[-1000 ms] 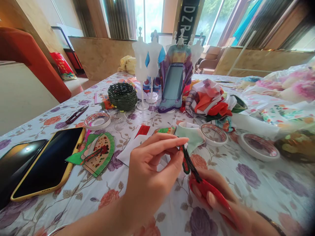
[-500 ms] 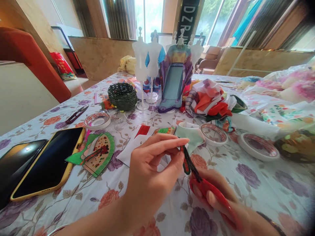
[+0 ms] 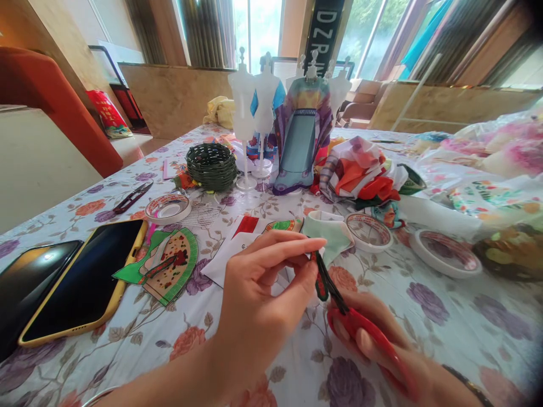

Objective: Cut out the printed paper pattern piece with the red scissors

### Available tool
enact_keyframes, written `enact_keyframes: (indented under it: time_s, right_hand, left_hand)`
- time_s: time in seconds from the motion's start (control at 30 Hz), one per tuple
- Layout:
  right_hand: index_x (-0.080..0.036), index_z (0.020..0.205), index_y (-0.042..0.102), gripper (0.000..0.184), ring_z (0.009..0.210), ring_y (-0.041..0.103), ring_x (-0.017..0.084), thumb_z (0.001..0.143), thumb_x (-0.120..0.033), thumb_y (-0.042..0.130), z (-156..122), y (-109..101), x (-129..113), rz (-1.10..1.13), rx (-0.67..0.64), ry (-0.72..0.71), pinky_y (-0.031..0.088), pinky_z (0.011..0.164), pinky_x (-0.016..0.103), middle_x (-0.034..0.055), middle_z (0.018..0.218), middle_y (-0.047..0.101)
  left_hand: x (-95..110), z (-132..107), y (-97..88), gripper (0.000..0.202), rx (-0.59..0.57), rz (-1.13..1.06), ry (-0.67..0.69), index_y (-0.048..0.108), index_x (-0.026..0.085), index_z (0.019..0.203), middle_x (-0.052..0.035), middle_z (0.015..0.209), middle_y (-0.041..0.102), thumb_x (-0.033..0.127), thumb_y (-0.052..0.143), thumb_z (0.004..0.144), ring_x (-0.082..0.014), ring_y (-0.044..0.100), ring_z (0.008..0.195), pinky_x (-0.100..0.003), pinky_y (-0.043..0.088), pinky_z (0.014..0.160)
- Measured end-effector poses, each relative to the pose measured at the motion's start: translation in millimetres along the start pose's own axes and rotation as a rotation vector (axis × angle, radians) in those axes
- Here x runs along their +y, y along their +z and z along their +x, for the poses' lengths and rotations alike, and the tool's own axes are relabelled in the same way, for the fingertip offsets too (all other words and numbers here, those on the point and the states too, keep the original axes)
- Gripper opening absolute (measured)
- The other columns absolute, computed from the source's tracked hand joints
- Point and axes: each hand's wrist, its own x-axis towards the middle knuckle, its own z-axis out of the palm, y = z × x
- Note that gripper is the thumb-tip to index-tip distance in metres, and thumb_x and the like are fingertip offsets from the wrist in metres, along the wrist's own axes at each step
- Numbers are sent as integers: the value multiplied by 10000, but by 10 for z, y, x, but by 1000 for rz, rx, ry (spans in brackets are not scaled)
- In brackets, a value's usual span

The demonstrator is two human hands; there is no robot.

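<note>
Between thumb and fingers, my left hand (image 3: pixel 267 277) pinches a small dark green and red fabric strip (image 3: pixel 322 287), its lower end hanging below the fingertips. My right hand (image 3: pixel 373 328) is wrapped around the red handles of a pair of scissors (image 3: pixel 384 353). The dark blades point up and left, against the strip by my left fingertips; whether they are parted is hard to see. Behind my left hand lie a white paper piece (image 3: pixel 223 260) and a pale green cloth piece (image 3: pixel 326 234). Green-edged cut fabric pieces (image 3: pixel 182 263) rest to the left.
Two phones (image 3: pixel 89 277) lie at left. Rolls of tape (image 3: pixel 368 230) sit on the flowered tablecloth (image 3: pixel 424 350). Small snips (image 3: pixel 133 196), a dark woven basket (image 3: pixel 211 167), white mannequins (image 3: pixel 241 107), a dressed mannequin (image 3: pixel 302 135) and a fabric heap (image 3: pixel 360 172) stand farther back.
Almost nothing differs. Both hands keep their place, with the scissors still at the strip; my right hand shows at most a very slight shift.
</note>
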Motion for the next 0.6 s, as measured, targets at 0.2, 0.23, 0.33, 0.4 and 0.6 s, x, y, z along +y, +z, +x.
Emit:
enact_keyframes:
  time_s: [0.2, 0.23, 0.33, 0.4, 0.6]
  right_hand:
    - [-238, 599, 312, 621, 536, 205, 142, 774, -808, 484, 35, -37, -6, -14, -95, 27, 223, 489, 288, -41, 578, 266]
    - [-239, 600, 318, 623, 534, 203, 142, 767, -815, 488, 32, -34, 1, -8, -97, 33, 223, 489, 287, -41, 575, 267]
    - [-231, 602, 350, 629, 554, 230, 144, 760, -821, 500, 10, -26, 30, -17, -64, 43, 250, 507, 280, -33, 590, 294]
    - [-225, 609, 371, 624, 580, 260, 148, 769, -812, 507, -4, -25, 44, -28, -30, 38, 264, 523, 279, -25, 612, 321]
    - [-219, 603, 365, 605, 549, 249, 134, 819, -767, 504, -22, -22, 49, 17, -55, 38, 209, 498, 288, -37, 580, 307]
  left_hand:
    - [1, -2, -2, 297, 9, 0, -3, 822, 277, 834, -34, 887, 710, 32, 683, 740, -123, 685, 804, -164, 586, 723]
    - [0, -2, -3, 301, 7, -3, -1, 823, 281, 834, -30, 887, 709, 31, 683, 739, -116, 684, 807, -150, 580, 726]
    - [-1, 2, -4, 293, 3, -6, -5, 823, 276, 834, -26, 887, 707, 35, 688, 738, -98, 678, 798, -114, 565, 712]
    - [-2, 5, -6, 284, 1, -8, -14, 823, 272, 835, -26, 886, 704, 39, 689, 741, -92, 672, 787, -104, 559, 699]
    - [1, -3, -8, 285, 0, -10, -10, 823, 263, 839, -31, 880, 701, 34, 683, 744, -100, 661, 767, -130, 564, 680]
